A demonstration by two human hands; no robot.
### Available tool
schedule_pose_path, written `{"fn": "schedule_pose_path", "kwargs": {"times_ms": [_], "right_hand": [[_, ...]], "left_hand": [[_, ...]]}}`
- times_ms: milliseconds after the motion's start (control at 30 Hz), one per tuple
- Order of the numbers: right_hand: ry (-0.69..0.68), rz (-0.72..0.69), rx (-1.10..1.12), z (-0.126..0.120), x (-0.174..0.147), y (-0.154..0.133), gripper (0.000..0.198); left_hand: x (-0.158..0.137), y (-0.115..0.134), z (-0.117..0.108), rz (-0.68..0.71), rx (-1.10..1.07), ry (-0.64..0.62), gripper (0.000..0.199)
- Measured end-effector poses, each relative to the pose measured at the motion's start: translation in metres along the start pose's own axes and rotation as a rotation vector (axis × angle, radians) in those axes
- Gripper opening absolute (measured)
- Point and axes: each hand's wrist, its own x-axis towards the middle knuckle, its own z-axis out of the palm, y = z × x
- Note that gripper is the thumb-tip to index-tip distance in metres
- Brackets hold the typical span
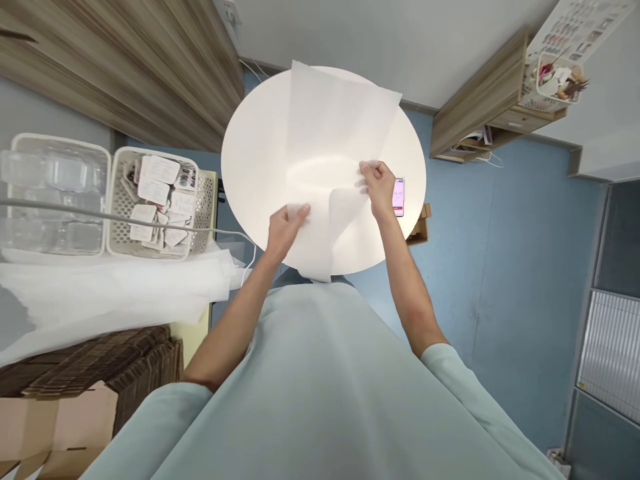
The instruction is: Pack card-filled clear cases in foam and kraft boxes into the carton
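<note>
A thin, white, translucent packing sheet (335, 127) lies across the round white table (245, 153), its near end hanging over the front edge. My left hand (289, 231) pinches the sheet's left edge between thumb and fingers. With thumb and fingertips closed, my right hand (379, 187) grips a folded-over part of the sheet on the right. Just beside the right hand, a phone (399, 197) with a lit pink screen rests on the table.
To the left stand a white basket (116, 220) of cards and a basket of clear plastic boxes (70, 170). More white sheeting (125, 287) lies below them, above stacked flat cardboard (145, 367). A cable (215, 231) crosses in front. A wooden cabinet (485, 93) stands at the right.
</note>
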Motion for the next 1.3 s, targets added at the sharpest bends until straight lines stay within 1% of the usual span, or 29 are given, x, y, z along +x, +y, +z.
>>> {"fn": "schedule_pose_path", "kwargs": {"times_ms": [67,167,300,400,500,633,700,800,867,967,1033,1133,1200,1300], "right_hand": [[-0.008,0.047,-0.002,0.006,0.022,0.009,0.057],[-0.008,0.107,-0.011,0.014,0.052,0.022,0.055],[0.000,0.184,-0.010,0.029,0.076,0.036,0.054],[-0.047,0.286,0.037,0.039,0.076,0.047,0.060],[-0.119,0.407,0.062,0.044,0.060,0.064,0.065],[-0.180,0.531,0.102,0.040,0.016,0.094,0.059],[-0.196,0.561,0.104,0.035,-0.011,0.110,0.052],[-0.215,0.549,0.092,0.027,-0.046,0.130,0.045],[-0.168,0.538,0.077,0.023,-0.060,0.139,0.041],[-0.059,0.513,0.006,0.020,-0.064,0.143,0.035],[-0.011,0.484,-0.051,0.019,-0.056,0.141,0.031],[0.024,0.449,-0.127,0.019,-0.037,0.137,0.028],[0.041,0.444,-0.168,0.019,-0.023,0.137,0.026],[0.070,0.453,-0.216,0.019,-0.006,0.140,0.019]], "left_hand": [[-0.009,-0.022,-0.005,-0.091,0.063,-0.087,0.051],[-0.012,-0.044,-0.012,-0.155,0.072,-0.134,0.044],[0.004,-0.052,-0.014,-0.237,0.022,-0.117,0.038],[0.026,-0.052,-0.008,-0.259,0.003,-0.074,0.031],[0.049,-0.052,0.001,-0.267,-0.021,-0.006,0.024],[0.078,-0.053,0.012,-0.273,-0.062,0.043,0.016],[0.093,-0.052,0.017,-0.269,-0.072,0.048,0.016],[0.117,-0.049,0.023,-0.259,-0.078,0.052,0.018],[0.132,-0.049,0.027,-0.252,-0.073,0.060,0.018],[0.145,-0.051,0.030,-0.251,-0.034,0.061,0.017],[0.142,-0.056,0.029,-0.267,-0.005,0.039,0.023],[0.123,-0.070,0.025,-0.314,0.066,-0.052,0.037],[0.105,-0.081,0.022,-0.333,0.170,-0.120,0.040],[0.082,-0.095,0.020,-0.363,0.329,-0.147,0.041]]}}
